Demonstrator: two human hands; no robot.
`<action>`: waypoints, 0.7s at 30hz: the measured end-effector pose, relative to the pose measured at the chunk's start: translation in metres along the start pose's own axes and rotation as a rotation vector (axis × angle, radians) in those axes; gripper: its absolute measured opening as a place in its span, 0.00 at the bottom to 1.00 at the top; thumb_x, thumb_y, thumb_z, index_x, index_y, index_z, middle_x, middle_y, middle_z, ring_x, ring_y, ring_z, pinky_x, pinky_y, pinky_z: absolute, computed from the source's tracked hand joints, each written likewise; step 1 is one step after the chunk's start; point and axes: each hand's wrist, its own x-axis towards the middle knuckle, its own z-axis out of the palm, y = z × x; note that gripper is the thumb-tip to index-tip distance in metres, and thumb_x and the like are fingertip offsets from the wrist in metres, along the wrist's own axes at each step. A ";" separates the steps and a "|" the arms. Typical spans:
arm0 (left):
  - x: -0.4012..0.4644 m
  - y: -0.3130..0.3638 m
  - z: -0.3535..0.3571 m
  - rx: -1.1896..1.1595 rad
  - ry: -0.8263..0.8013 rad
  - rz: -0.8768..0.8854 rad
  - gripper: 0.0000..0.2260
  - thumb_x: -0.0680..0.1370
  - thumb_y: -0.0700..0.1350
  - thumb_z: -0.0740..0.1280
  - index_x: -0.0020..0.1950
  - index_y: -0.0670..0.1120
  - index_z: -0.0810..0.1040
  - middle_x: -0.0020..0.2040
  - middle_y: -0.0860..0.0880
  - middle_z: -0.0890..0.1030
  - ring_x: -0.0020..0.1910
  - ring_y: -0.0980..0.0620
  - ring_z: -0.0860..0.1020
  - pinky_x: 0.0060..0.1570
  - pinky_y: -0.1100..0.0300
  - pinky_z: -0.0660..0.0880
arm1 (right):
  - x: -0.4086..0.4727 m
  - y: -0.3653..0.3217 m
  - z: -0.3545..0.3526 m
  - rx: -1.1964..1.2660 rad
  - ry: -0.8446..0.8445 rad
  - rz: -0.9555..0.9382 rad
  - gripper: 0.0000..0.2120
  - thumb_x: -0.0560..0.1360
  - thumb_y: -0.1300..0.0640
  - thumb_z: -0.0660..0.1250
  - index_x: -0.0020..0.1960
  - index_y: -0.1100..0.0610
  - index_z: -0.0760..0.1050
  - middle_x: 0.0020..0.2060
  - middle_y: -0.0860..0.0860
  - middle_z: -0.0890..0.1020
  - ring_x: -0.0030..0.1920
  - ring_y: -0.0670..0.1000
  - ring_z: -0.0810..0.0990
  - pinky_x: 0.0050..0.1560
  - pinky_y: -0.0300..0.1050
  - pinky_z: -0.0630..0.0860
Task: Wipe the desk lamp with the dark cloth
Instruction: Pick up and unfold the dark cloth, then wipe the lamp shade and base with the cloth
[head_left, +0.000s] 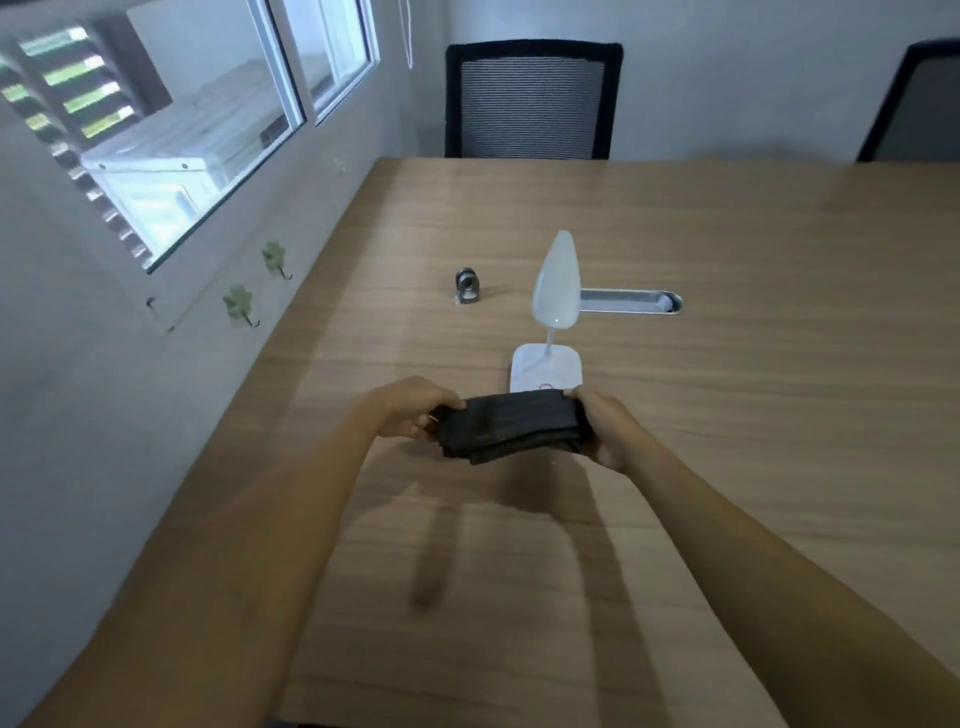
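Note:
A folded dark cloth (511, 427) is held above the wooden table (727, 415), stretched between both hands. My left hand (410, 410) grips its left end and my right hand (605, 428) grips its right end. Just beyond the cloth stands the white desk lamp (556, 283), with an oval head on a thin stem and a flat square base (550, 366). The near edge of the base is hidden behind the cloth.
A small grey metal object (466, 292) sits left of the lamp. A cable slot (631, 301) is set in the table behind the lamp. Two black mesh chairs (532, 101) stand at the far edge. A wall with windows (171, 130) runs along the left.

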 end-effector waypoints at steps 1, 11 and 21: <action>0.001 0.005 0.010 0.006 -0.051 -0.011 0.06 0.76 0.43 0.66 0.49 0.42 0.76 0.48 0.44 0.78 0.41 0.48 0.78 0.39 0.58 0.79 | -0.001 0.003 -0.011 0.042 0.036 -0.015 0.09 0.74 0.57 0.61 0.49 0.60 0.77 0.36 0.56 0.80 0.35 0.54 0.80 0.30 0.43 0.81; 0.021 0.018 0.080 -0.156 -0.341 -0.041 0.05 0.77 0.41 0.66 0.53 0.45 0.76 0.44 0.47 0.78 0.40 0.52 0.78 0.28 0.66 0.79 | -0.006 0.042 -0.055 0.840 0.024 -0.115 0.11 0.70 0.46 0.68 0.41 0.53 0.83 0.47 0.50 0.78 0.51 0.51 0.76 0.51 0.48 0.78; 0.026 0.012 0.088 -0.021 -0.409 -0.077 0.05 0.77 0.47 0.67 0.48 0.46 0.79 0.41 0.50 0.82 0.32 0.59 0.82 0.34 0.68 0.78 | 0.013 0.023 -0.061 0.493 0.116 -0.206 0.16 0.79 0.63 0.55 0.65 0.53 0.67 0.60 0.58 0.75 0.59 0.60 0.75 0.65 0.61 0.71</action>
